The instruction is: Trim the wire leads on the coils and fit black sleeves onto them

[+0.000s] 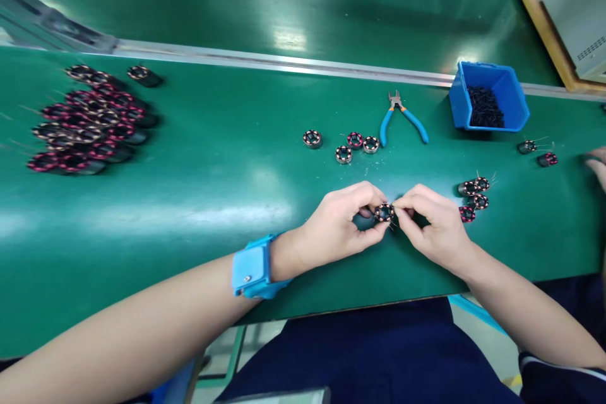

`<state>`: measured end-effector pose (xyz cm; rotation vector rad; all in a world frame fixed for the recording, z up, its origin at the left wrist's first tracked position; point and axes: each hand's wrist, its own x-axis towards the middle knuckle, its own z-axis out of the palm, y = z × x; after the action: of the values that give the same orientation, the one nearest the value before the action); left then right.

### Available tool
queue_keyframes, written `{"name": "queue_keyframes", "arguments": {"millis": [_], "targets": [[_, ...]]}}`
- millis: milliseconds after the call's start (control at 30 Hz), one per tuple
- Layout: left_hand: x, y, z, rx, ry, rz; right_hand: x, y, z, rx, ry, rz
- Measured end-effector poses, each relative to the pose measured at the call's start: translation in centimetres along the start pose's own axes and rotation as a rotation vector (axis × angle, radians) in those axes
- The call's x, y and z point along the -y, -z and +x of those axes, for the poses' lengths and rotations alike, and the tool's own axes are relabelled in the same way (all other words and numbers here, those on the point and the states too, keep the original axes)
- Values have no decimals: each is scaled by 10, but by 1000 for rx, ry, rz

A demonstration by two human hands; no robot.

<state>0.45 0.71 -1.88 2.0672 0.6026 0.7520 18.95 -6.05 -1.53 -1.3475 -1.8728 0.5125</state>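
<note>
Between thumb and fingers, my left hand point(348, 218) grips a small ring-shaped motor stator point(384, 212) wound with copper wire. A blue strap circles the left wrist. My right hand point(430, 221) pinches at the stator's right edge, where thin wire ends stick out; what exactly lies in the fingertips is too small to make out. Just beyond the hands lie loose stators point(343, 154), some copper, one pinkish red. Blue-handled cutting pliers point(400, 117) rest behind them, jaws pointing away. Several more stators point(468, 188) with wire ends stand right beside my right hand.
A blue bin point(514, 101) of small black pieces stands at the back right. Many stators point(89, 120) are clustered at the far left. Two stators point(547, 160) lie near another person's hand point(597, 164) at the right edge. A metal rail point(284, 66) crosses the green table behind.
</note>
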Motion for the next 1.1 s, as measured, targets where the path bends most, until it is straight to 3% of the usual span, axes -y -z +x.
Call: {"name": "queue_keyframes", "arguments": {"millis": [200,300,367,433,500,567,667,767,867,967,1100], "targets": [[-1,-2,-3,-25,-8,69,-3,-3,-4,52,33,84],[2,4,0,-7,7,280,3,0,-2,40,45,28],[2,12,2,-13,9,494,8,8,0,-142,51,-26],[1,17,4,-77,-6,660,10,20,2,-467,39,-80],[-4,13,6,-155,-63,687,8,33,5,-800,4,-129],[-11,-1,11,-135,-140,570,2,45,8,-1029,-13,-141],[-24,-40,30,78,-136,394,-7,54,12,-1174,41,-80],[-32,-78,57,221,-45,447,-8,51,13,-1165,18,-38],[-32,-97,77,207,-58,458,-3,41,11,-1017,-53,-9],[-23,-92,76,176,-96,393,0,31,9,-847,-39,36],[-9,-58,54,126,-48,387,4,26,6,-704,-1,74]]}}
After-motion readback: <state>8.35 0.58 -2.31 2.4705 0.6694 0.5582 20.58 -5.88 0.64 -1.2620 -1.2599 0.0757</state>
